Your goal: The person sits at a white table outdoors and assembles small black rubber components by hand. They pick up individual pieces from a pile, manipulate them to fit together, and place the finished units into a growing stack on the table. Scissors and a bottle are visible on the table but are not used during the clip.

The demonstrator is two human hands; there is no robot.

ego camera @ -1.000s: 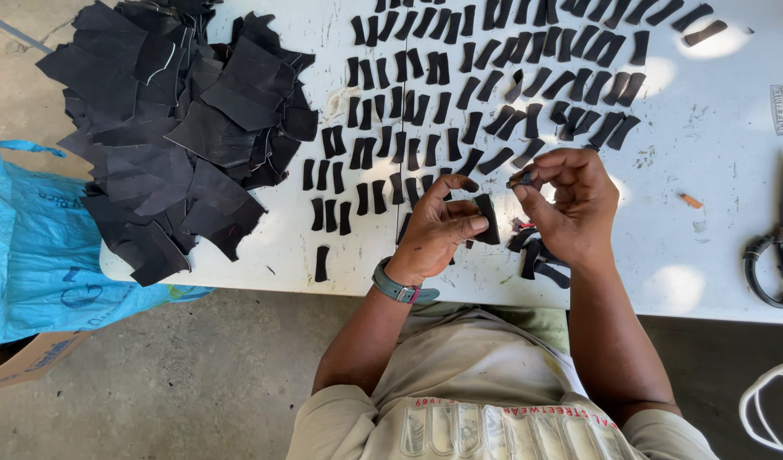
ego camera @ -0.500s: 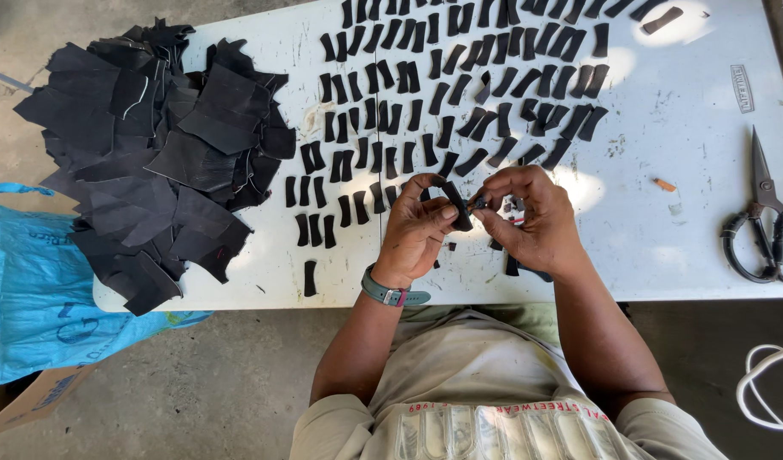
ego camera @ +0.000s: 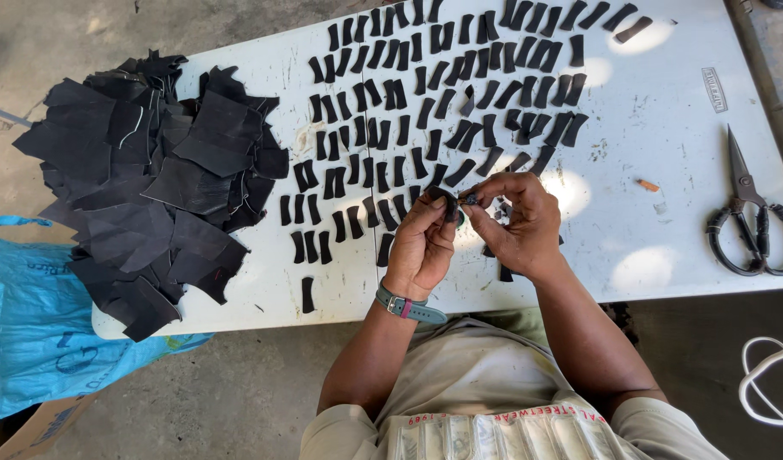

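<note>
Small black strip [ego camera: 449, 204] is pinched by left hand [ego camera: 421, 243] and right hand [ego camera: 519, 226] fingers; many strips [ego camera: 443, 94] lie at twelve o'clock on the tabletop [ego camera: 664, 111], uncut black pile [ego camera: 153, 187] remaining at nine

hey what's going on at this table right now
A person sits at a white table and pinches one small black strip between both hands. The left hand grips it from below, and the right hand works its end with the fingertips. Rows of similar black strips lie spread across the tabletop, a heap of larger black sheet offcuts sits at the left end, and black-handled scissors lie untouched at the right.
</note>
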